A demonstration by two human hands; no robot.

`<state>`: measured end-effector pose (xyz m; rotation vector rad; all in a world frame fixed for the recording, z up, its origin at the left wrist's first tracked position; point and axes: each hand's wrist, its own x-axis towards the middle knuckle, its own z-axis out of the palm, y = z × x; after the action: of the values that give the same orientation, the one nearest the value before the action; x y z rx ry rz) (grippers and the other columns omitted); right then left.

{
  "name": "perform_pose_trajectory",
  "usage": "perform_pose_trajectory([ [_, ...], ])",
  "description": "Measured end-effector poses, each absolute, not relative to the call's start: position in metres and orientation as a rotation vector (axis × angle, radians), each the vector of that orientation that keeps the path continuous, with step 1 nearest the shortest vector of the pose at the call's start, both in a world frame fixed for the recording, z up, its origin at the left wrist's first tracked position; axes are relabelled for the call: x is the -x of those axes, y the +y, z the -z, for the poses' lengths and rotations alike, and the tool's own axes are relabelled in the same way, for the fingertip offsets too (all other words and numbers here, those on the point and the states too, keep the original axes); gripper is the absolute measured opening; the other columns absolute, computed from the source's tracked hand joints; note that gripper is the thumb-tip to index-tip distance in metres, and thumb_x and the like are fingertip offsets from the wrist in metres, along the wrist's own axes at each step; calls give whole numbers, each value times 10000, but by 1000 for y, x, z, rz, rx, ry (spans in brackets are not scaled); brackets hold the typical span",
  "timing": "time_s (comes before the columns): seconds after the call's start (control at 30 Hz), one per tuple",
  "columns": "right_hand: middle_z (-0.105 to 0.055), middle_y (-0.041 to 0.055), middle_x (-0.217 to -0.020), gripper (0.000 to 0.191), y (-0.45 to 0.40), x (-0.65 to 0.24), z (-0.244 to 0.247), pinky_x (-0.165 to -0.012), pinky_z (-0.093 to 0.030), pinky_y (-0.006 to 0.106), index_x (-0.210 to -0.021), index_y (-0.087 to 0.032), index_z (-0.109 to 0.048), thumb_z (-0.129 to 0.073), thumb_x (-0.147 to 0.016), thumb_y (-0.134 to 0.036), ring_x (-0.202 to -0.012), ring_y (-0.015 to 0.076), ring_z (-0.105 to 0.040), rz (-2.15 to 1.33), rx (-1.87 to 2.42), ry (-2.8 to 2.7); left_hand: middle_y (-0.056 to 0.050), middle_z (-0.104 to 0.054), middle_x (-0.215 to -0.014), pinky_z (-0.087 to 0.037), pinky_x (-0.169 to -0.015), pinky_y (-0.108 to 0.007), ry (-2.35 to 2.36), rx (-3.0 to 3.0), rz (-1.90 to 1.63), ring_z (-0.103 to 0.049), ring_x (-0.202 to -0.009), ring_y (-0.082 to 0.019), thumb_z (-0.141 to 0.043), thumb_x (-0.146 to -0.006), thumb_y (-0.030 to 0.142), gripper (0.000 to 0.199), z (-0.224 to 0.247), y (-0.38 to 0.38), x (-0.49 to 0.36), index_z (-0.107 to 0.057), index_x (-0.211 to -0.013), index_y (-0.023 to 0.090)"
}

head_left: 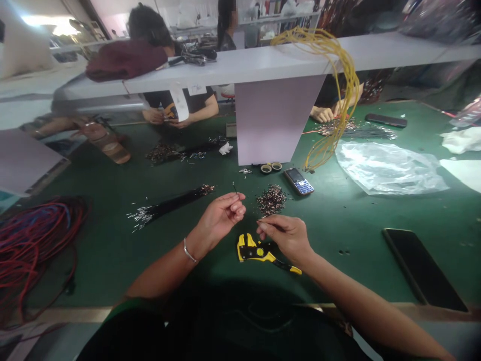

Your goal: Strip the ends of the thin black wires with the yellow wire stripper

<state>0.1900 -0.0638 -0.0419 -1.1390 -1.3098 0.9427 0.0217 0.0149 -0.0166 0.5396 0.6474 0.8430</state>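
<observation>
Nearest the camera, the person's dark shirt (210, 328) fills the bottom of the view, with both forearms reaching over the green desk (97, 271). The left hand (220, 218), a silver bracelet (189, 250) at its wrist, is clenched in a pinch on a short thin wire (235, 187), whose tip stands above the fingers. The right hand (283, 235) pinches a thin metal piece (262, 221), too small to identify, just beside a heap of crimp terminals (271, 199). Yellow-and-black wire strippers (259, 252) lie just under the right hand. Left of the hands lies a bundle of black wires (169, 205) with bare metal ends; beyond the heap sits a keypad phone (298, 180). A dark smartphone (423, 268) lies near the desk's near right corner, and tangled red and blue wires (33, 245) spread along its left edge.
</observation>
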Motion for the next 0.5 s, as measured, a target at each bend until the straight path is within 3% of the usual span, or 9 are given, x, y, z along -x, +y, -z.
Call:
perform_pose_trajectory([
  [0.3,-695,16,-635,127,-64,-194,53,-525,-536,269,-771,-183,-721,-612,-816,-231,-511,142,-642,-890,1175,-1427,58,-376,-503,-340,-452,-194,711,-672,-978,-437,-466,-68,-658,-774,138,56,21,19,-18,-645,-794,87],
  [0.5,-702,97,-934,176,-83,-216,77,-780,-557,361,-967,-181,-681,-550,-876,-256,-866,215,-673,-577,1224,-1927,53,-382,-506,-316,-439,-207,716,-853,-1138,-455,-466,-78,-638,-796,184,74,8,22,-7,-653,-785,112],
])
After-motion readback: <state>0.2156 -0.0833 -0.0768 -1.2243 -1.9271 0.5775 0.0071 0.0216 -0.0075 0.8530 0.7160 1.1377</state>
